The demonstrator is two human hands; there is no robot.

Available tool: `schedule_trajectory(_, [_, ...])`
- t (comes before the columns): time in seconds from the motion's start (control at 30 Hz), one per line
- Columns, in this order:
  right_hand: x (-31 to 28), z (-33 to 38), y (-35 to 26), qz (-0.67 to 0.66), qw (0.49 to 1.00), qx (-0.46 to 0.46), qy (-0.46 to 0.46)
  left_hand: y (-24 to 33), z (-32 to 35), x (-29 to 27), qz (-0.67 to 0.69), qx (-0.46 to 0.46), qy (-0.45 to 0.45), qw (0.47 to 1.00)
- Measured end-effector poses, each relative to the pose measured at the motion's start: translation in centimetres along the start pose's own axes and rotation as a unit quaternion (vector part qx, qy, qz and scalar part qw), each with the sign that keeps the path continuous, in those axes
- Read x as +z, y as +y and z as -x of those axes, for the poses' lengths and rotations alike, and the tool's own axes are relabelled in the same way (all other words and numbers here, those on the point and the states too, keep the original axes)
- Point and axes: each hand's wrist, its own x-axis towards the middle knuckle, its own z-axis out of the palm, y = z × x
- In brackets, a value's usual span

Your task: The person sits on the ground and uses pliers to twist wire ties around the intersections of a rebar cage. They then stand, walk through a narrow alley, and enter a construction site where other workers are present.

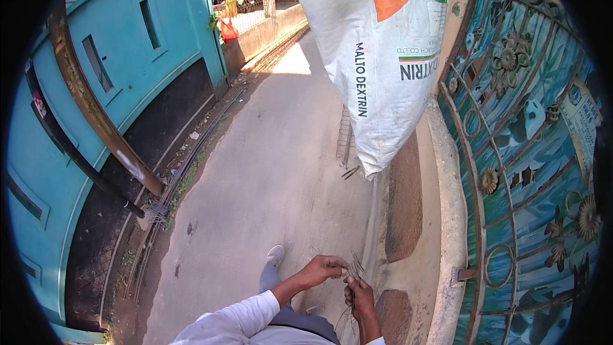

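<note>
Low in the picture, my right hand is closed round a loose bunch of thin dark wires. The wire ends fan out above its fingers, and a few strands trail below it. My left hand meets it from the left, thumb and fingers pinched together near the bunch. Whatever lies between those left fingertips is too small to make out. Ahead and to the right hangs a large white woven sack with green and orange print, its lower corner pointing down. What holds up the sack is out of sight.
A grey paved lane runs ahead. On the left stand a turquoise wall, a leaning rusty pole and cables along the ground. At right are a low concrete wall and an ornate metal gate.
</note>
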Motion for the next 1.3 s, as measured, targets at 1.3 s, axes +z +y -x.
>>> schedule_trajectory(1.3, [-7.4,8.4,-12.7,-0.35,0.892,-0.286,0.016,9.8,-1.0,-6.9,0.305,0.27,0.427,0.807])
